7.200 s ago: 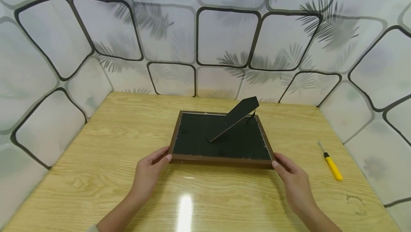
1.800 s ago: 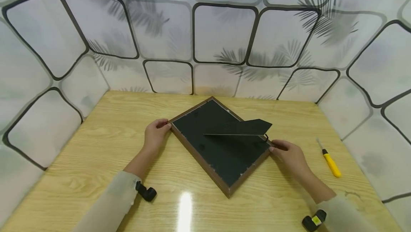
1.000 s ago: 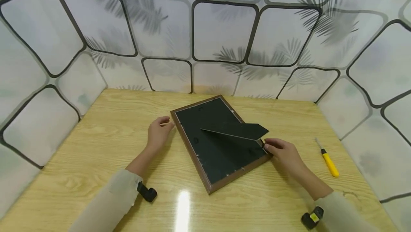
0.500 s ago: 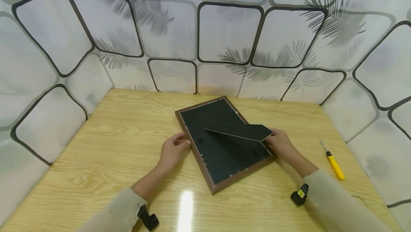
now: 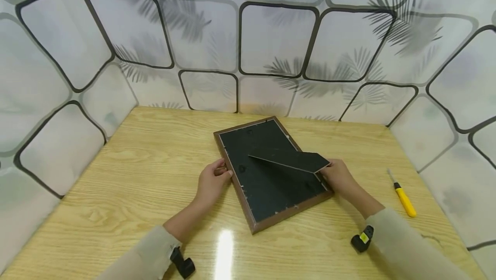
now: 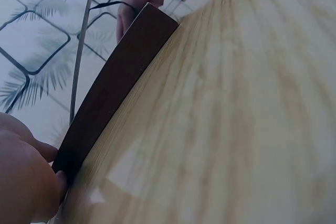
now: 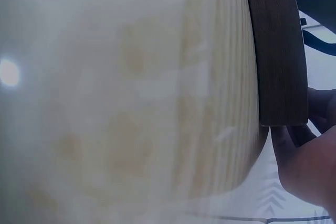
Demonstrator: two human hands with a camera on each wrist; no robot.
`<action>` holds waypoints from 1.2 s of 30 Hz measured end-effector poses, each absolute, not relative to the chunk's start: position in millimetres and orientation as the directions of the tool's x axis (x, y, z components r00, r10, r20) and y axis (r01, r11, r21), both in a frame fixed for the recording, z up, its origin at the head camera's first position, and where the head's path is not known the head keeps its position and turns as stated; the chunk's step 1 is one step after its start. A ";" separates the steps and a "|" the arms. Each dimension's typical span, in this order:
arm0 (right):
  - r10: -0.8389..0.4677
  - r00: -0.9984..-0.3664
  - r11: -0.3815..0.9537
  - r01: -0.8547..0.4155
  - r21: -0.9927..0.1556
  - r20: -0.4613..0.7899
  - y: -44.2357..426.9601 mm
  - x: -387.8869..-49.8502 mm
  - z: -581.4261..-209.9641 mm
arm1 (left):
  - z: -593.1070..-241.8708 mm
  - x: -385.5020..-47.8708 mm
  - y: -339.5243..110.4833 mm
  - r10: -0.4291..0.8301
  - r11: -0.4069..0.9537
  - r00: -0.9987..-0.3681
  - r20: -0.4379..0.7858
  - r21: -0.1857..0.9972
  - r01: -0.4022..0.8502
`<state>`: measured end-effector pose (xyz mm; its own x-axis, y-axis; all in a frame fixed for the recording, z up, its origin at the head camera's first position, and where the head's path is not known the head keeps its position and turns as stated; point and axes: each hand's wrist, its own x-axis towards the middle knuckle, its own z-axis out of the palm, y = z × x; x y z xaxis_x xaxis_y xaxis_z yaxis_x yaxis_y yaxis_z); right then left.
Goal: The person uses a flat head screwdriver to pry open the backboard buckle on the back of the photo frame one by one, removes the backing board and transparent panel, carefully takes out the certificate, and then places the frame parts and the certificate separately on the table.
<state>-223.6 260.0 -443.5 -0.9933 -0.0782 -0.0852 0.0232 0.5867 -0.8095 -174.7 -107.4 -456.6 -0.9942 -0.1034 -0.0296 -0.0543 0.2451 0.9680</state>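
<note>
A picture frame (image 5: 234, 198) with a brown edge lies back side up on the table, set at an angle. From its black backing board (image 5: 267, 194) an easel stand (image 5: 288, 159) sticks up, raised towards the right. My left hand (image 5: 211, 185) holds the frame's left edge between thumb and fingers; in the left wrist view, the fingertips (image 6: 61, 182) meet the brown side. At the right edge, my right hand (image 5: 341, 178) grips the frame by its corner, partly hidden behind the stand's end. The right wrist view has that hand (image 7: 310, 166) around the frame's corner.
A screwdriver (image 5: 404, 200) with a yellow handle lies on the wooden table (image 5: 155, 150) to the right. Patterned walls (image 5: 205, 38) close off the back and both sides. Small black cameras (image 5: 182, 265) sit on both wrists.
The frame has turned from square-on to slanted. My left hand let go near the far left corner and took the left edge nearer to me. My right hand moved behind the stand's end.
</note>
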 end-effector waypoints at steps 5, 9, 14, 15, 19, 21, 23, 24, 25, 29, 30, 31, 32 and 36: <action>-0.077 -0.991 0.572 0.047 -0.819 -0.111 256.6 -208.8 -442.9 | -457.3 -183.0 -110.7 -0.075 0.271 -0.997 -0.016 0.962 -0.036; -0.075 -0.988 0.566 0.070 -0.821 -0.136 251.6 -197.5 -443.3 | -457.0 -192.9 -116.3 -0.045 0.259 -0.998 -0.034 0.965 -0.044; -0.091 -0.985 0.550 0.074 -0.832 -0.148 244.9 -185.8 -444.3 | -454.9 -205.8 -120.8 -0.015 0.246 -0.998 -0.056 0.968 -0.058; -0.095 -0.984 0.543 0.077 -0.836 -0.152 243.7 -183.8 -444.2 | -454.5 -208.8 -121.1 -0.011 0.245 -0.998 -0.057 0.968 -0.058; -0.104 -0.979 0.506 0.102 -0.857 -0.178 239.9 -175.9 -443.3 | -453.1 -218.8 -121.7 0.010 0.227 -0.997 -0.072 0.972 -0.067; -0.111 -0.977 0.493 0.105 -0.864 -0.182 238.3 -172.7 -443.0 | -452.6 -222.7 -121.6 0.011 0.215 -0.996 -0.084 0.973 -0.079; -0.103 -0.979 0.494 0.104 -0.863 -0.177 236.5 -169.4 -442.8 | -453.0 -226.5 -121.3 0.013 0.217 -0.996 -0.086 0.973 -0.081; -0.097 -0.980 0.495 0.105 -0.862 -0.174 235.7 -167.9 -443.0 | -453.0 -228.3 -121.0 0.013 0.213 -0.996 -0.087 0.973 -0.083; -0.099 -0.981 0.498 0.097 -0.862 -0.167 235.1 -166.5 -442.8 | -452.8 -229.7 -120.6 0.013 0.211 -0.996 -0.087 0.974 -0.082; -0.085 -0.983 0.494 0.102 -0.863 -0.165 233.9 -162.4 -443.7 | -452.5 -233.2 -118.4 0.019 0.201 -0.997 -0.081 0.977 -0.075; -0.083 -0.983 0.494 0.100 -0.863 -0.162 234.0 -162.0 -444.2 | -452.4 -233.4 -118.0 0.017 0.200 -0.997 -0.081 0.977 -0.076; -0.085 -0.983 0.492 0.100 -0.865 -0.162 234.2 -161.8 -444.4 | -452.4 -233.3 -117.8 0.017 0.200 -0.997 -0.080 0.977 -0.075; -0.083 -0.983 0.484 0.106 -0.869 -0.166 234.2 -161.6 -444.9 | -452.5 -232.9 -117.8 0.016 0.200 -0.997 -0.079 0.977 -0.074; -0.097 -0.982 0.480 0.098 -0.872 -0.164 234.0 -161.9 -444.8 | -451.8 -229.1 -119.0 0.028 0.217 -0.998 -0.061 0.975 -0.054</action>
<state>-161.9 234.0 -444.8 -0.9817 -0.0970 -0.1636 0.0978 0.4803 -0.8716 -229.1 -119.0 -451.8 -0.9977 0.0281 -0.0611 -0.0536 0.2175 0.9746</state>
